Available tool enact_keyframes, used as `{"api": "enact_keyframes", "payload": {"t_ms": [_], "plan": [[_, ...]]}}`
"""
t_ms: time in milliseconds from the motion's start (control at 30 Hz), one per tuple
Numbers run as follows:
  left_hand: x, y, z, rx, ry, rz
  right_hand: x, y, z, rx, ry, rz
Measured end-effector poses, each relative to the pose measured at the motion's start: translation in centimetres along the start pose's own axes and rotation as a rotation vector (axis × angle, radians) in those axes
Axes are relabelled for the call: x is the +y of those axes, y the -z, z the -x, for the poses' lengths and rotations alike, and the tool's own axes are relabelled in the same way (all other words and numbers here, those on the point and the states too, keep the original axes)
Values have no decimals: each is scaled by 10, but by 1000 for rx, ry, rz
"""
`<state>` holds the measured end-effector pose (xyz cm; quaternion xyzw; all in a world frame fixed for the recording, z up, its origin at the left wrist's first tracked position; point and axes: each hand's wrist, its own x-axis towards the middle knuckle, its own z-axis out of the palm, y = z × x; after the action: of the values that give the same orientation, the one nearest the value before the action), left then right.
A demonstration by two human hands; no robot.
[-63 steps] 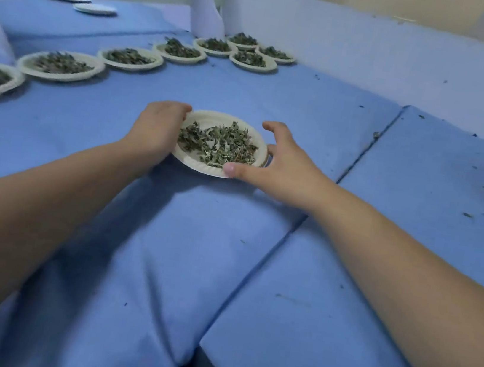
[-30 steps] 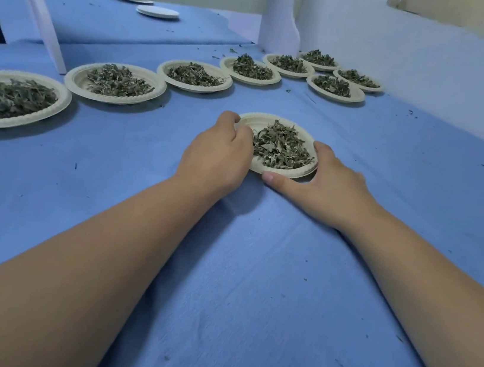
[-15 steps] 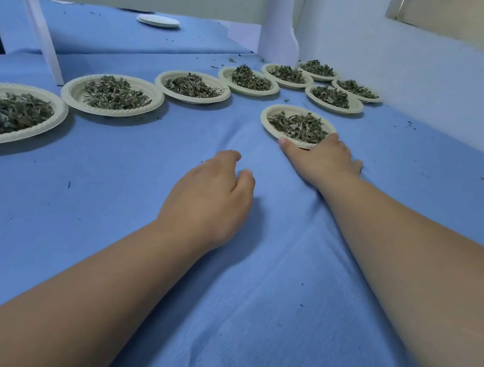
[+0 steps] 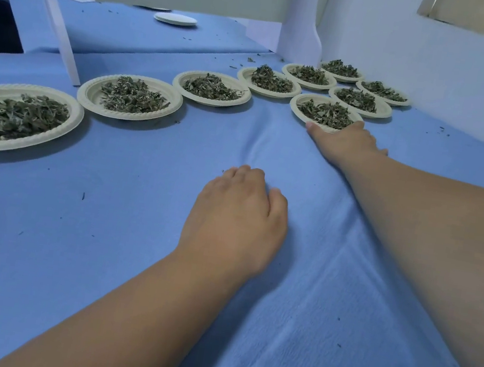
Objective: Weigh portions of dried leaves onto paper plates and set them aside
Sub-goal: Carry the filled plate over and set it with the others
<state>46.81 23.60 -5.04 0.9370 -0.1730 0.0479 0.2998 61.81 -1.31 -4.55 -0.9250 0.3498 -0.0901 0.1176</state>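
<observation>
A paper plate [image 4: 295, 107] carrying a portion of dried leaves [image 4: 325, 113] sits on the blue cloth, close beside other filled plates near the white wall. My right hand [image 4: 347, 142] is stretched out to it, with the thumb and fingertips touching its near rim and the fingers fairly straight. My left hand [image 4: 238, 220] rests palm down on the cloth well short of the plate, with its fingers loosely curled and nothing in it.
Several more filled plates run in a row from the near left [image 4: 77, 116] to the far right corner [image 4: 381, 109]. An empty white plate [image 4: 175, 19] lies at the back. A slanted white post [image 4: 53, 10] stands on the left and a white wall [image 4: 437, 70] on the right.
Both hands slid the plate away toward the other plates. The left hand then let go and drew back onto the cloth, while the right hand kept pushing the plate farther.
</observation>
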Motion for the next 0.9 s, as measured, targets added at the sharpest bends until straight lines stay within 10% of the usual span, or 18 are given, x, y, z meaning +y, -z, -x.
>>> {"api": "enact_keyframes", "payload": {"t_ms": [600,900], "plan": [[15,-13,-2,-211,-328,-274,87,20,122,-64,264,110],[43,-10,35,-258,-196,-357,154,70,228,-251,471,181]]}}
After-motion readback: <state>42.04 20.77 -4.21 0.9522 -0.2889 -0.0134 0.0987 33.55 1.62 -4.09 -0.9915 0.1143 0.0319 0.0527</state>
